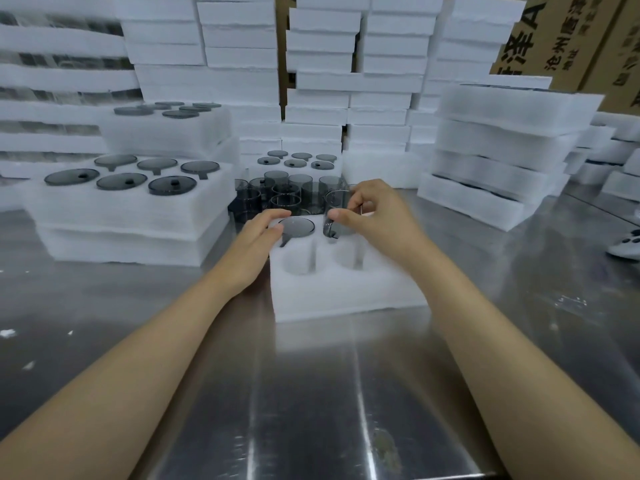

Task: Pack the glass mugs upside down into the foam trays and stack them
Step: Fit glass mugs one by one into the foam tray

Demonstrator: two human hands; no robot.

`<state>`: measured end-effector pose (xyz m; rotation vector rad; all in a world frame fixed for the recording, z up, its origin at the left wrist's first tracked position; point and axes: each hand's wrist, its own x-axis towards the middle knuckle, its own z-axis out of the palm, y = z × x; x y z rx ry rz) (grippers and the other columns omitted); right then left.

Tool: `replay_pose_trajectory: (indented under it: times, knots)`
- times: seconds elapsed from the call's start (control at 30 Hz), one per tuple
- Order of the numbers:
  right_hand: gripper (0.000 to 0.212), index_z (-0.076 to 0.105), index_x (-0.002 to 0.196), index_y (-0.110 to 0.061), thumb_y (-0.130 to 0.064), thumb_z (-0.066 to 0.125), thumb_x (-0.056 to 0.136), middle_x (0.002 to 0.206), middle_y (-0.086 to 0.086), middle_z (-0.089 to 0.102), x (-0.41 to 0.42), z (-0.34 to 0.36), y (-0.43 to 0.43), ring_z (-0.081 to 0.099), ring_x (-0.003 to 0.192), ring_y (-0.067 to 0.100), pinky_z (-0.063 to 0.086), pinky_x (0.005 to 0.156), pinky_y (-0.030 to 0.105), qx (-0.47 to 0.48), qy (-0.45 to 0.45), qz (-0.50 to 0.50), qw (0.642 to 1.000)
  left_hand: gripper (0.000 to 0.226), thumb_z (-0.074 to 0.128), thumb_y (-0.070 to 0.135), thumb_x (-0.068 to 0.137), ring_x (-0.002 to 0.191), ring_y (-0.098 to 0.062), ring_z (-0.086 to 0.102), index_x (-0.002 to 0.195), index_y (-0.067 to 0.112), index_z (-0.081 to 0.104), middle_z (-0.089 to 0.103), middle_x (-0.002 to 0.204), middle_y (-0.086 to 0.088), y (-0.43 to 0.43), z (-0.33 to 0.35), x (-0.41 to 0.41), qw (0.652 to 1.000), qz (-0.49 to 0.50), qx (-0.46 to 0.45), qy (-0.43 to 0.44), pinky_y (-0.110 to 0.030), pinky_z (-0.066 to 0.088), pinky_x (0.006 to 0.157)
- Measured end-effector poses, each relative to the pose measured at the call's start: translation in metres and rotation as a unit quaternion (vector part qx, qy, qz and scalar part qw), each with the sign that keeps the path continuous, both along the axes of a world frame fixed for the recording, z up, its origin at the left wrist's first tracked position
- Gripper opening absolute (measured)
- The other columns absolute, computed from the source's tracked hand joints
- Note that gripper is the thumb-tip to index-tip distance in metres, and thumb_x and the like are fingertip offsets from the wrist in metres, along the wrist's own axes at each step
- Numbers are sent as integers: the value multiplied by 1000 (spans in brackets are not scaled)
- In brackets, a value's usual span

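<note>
A white foam tray with round pockets lies on the steel table in front of me. One grey glass mug sits upside down in its far left pocket, and the straight fingers of my left hand rest at that mug's rim and on the tray's left edge. My right hand pinches a second grey mug, tilted over the far right pocket. Two near pockets show only foam. Behind the tray stands a cluster of several loose upright mugs.
Packed foam trays with upside-down mugs are stacked at the left and further back. A stack of foam trays stands at the right. Tall foam piles and cardboard boxes fill the back. A white object lies at the right edge.
</note>
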<state>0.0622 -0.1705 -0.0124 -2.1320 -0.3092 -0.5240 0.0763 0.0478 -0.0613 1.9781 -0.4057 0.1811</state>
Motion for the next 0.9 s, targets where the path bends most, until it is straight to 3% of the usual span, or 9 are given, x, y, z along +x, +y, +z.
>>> replay_pose_trajectory:
  times: [0.1,0.2,0.27,0.33,0.37,0.47,0.67,0.8,0.9]
  knots:
    - [28,52,66,-23,-27,76,80,106,3,60,0,1,-6,58,94,20,39,68,9,-35,-5,31,999,31,37,27,103,132,-14,40,130,33,51,49,135,10,1,0,-1,1000,-2,-5,5,-46,29,114]
    - [21,53,78,-29,-27,74,81,98,-8,58,-1,0,-7,54,92,11,37,74,17,-74,-3,48,996,31,37,28,103,132,-13,40,130,34,51,49,136,11,1,0,-1,1000,-1,-3,3,-46,28,114]
    - [30,54,111,-32,-30,70,85,115,-12,55,-3,0,-7,50,100,6,35,85,20,-112,13,54,992,31,37,28,103,132,-13,40,130,34,51,49,136,11,0,0,-1,1000,-1,-4,4,-46,29,114]
    - [58,34,144,-32,-34,59,92,143,-10,42,-6,2,-8,40,125,7,28,100,20,-173,34,62,982,32,37,28,103,133,-12,39,132,32,50,48,137,12,0,1,-2,1000,1,2,4,-45,28,114]
    - [61,25,149,-32,-34,54,95,151,-9,33,-7,3,-8,31,135,8,22,106,19,-199,44,69,977,32,37,28,103,133,-12,38,132,31,50,49,137,11,0,1,-2,1000,2,4,2,-45,28,114]
    - [57,15,152,-32,-35,40,101,156,-6,17,-8,3,-6,19,142,15,16,114,26,-242,87,80,963,32,36,29,103,133,-13,39,133,31,49,49,136,11,0,1,-3,1000,2,3,4,-45,28,114]
    - [56,5,152,-35,-40,27,101,157,-8,12,-5,-1,-1,13,143,20,17,117,37,-301,139,32,943,30,37,32,103,131,-12,40,130,35,50,50,135,14,0,2,-3,1000,5,8,3,-44,29,114]
    - [62,4,152,-37,-60,19,96,161,-14,0,-3,-6,2,-4,148,18,4,120,43,-382,177,2,907,30,37,32,103,130,-15,42,129,35,50,51,134,12,-1,2,-4,1000,6,4,8,-46,30,113]
    - [68,5,151,-39,-70,15,92,158,-21,-7,0,-5,4,-11,148,18,-2,118,48,-387,202,9,900,30,37,32,102,129,-14,42,130,35,50,51,134,12,-2,3,-4,1000,8,7,8,-46,31,112]
